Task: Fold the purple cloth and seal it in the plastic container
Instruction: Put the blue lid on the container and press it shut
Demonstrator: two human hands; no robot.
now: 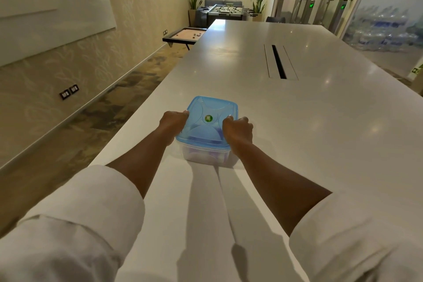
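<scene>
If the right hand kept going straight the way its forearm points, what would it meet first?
Nothing after the lid it already grips: beyond the right hand lies bare table up to the cable slot, though depth is hard to judge.

A long white table (309, 121) carries 1 clear plastic container (206, 155) near its close end.

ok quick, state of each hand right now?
Left hand: closed on the left edge of the blue lid.
Right hand: closed on the lid's right edge, pressing on the container.

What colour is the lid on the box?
The lid is see-through blue with a small round green sticker in the middle, seen in the head view.
</scene>
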